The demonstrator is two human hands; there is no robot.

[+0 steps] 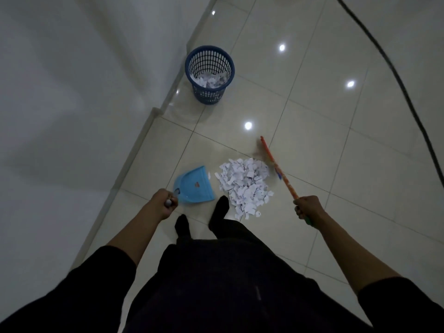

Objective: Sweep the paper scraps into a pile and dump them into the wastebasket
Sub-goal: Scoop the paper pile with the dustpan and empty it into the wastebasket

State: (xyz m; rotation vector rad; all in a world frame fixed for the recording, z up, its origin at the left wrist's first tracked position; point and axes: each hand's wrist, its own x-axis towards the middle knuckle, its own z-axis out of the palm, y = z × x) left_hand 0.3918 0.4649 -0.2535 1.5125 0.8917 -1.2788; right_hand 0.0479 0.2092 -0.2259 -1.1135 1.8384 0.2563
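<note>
A heap of white paper scraps (pixel 245 183) lies on the tiled floor in front of my feet. My left hand (pixel 163 205) grips the handle of a light blue dustpan (pixel 195 186), which sits just left of the heap with its mouth facing it. My right hand (pixel 308 209) grips the orange handle of a broom (pixel 278 168); its bristles touch the far right edge of the heap. A dark blue mesh wastebasket (pixel 189 68) stands farther off by the wall, with some scraps inside.
A white wall (pixel 72 92) with a skirting edge runs along the left. A dark cable (pixel 394 75) curves across the floor at the right. My two dark-socked feet (pixel 218 210) stand just below the dustpan and heap.
</note>
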